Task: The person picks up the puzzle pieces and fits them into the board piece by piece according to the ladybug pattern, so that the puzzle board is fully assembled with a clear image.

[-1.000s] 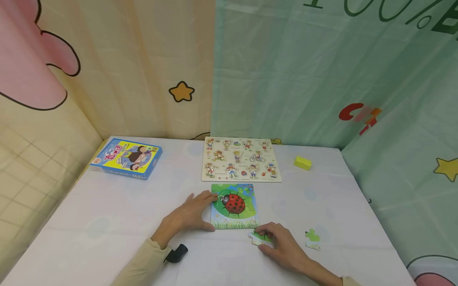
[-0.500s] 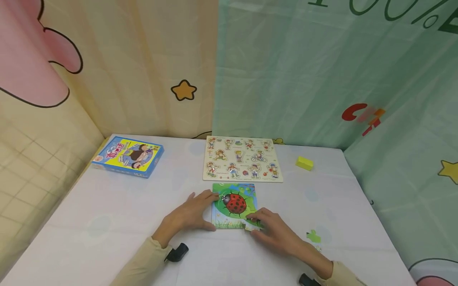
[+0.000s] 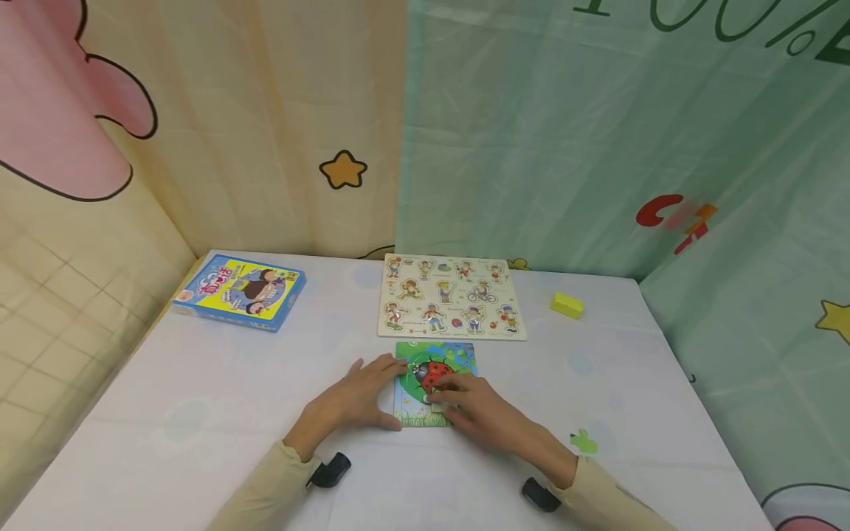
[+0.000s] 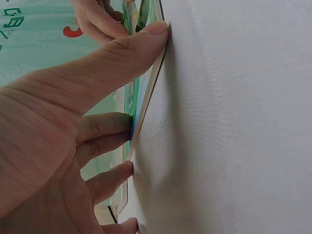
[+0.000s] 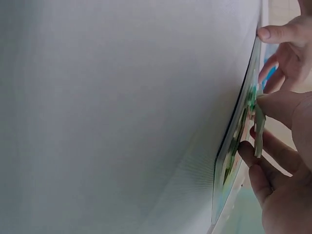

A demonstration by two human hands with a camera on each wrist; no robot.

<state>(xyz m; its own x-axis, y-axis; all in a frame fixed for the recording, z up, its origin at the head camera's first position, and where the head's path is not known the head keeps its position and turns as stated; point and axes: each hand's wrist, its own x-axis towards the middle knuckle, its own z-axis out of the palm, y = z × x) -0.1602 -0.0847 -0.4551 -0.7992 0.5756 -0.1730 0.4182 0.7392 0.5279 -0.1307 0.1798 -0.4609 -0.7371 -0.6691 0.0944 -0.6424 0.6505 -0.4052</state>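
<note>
A square ladybug puzzle board [image 3: 408,414] lies flat on the table. Along its left side rests my left hand [image 3: 358,395], fingers spread, with the thumb [image 4: 146,41] touching the near corner and fingertips on the edge. My right hand [image 3: 488,414] is over the right part of the board and covers much of it. Between its thumb and fingers it pinches a thin puzzle piece [image 5: 260,129], held tilted just above the board's surface. Another puzzle piece [image 3: 584,441], with a green shape on it, lies on the table to the right.
Behind the board lies a larger cream board [image 3: 451,296] with figures of children. A blue and yellow box [image 3: 239,290] is at the back left. A yellow block [image 3: 567,304] sits at the back right. Printed curtains [image 3: 518,133] rise behind the table.
From the table by the board's lower right corner, my right hand has carried the puzzle piece up and left over the board. My left hand has stayed at the board's left side.
</note>
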